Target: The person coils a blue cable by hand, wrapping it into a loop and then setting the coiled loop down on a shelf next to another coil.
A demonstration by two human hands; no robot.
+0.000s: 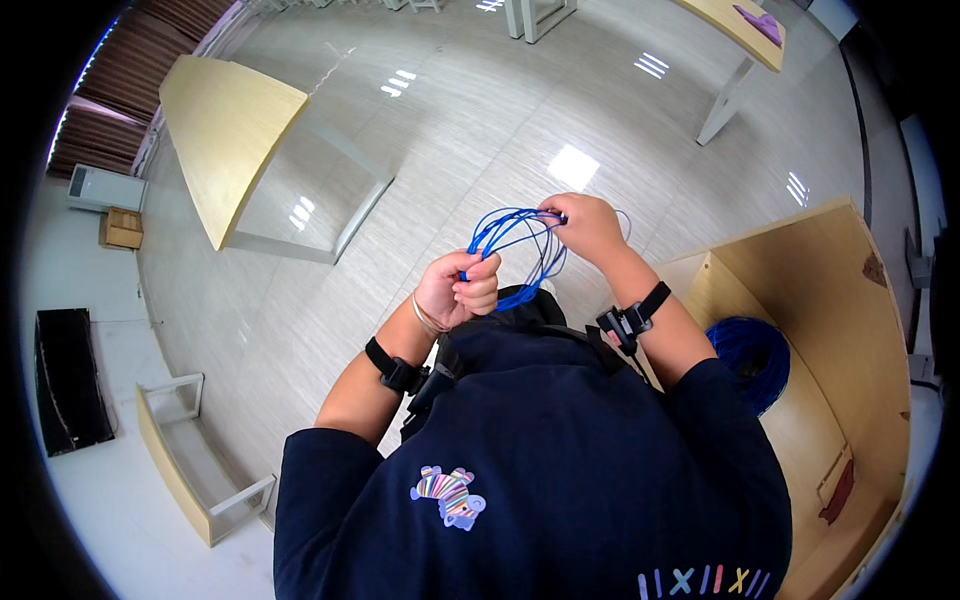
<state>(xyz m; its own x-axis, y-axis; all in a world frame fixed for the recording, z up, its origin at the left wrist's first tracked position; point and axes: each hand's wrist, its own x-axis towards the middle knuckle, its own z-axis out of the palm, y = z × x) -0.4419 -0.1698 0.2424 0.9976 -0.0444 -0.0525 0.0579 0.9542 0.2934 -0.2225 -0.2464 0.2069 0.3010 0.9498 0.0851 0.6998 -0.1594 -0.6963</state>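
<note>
A loose coil of thin blue cable (517,223) hangs in the air between my two hands, in front of my torso. My left hand (466,289) is closed in a fist around the coil's left side. At the upper right of the loop, the fingers of my right hand (581,225) pinch the strands. A thin loop of cable sticks out just past the right hand. The coil's lower part passes close above dark things near my lap, which I cannot make out clearly.
To my right, a larger blue cable coil (750,360) lies in a wooden cabinet or desk (795,262). A wooden-topped table (232,112) stands ahead left, another table (739,30) with a purple cloth (759,25) ahead right. A table (172,465) is at lower left.
</note>
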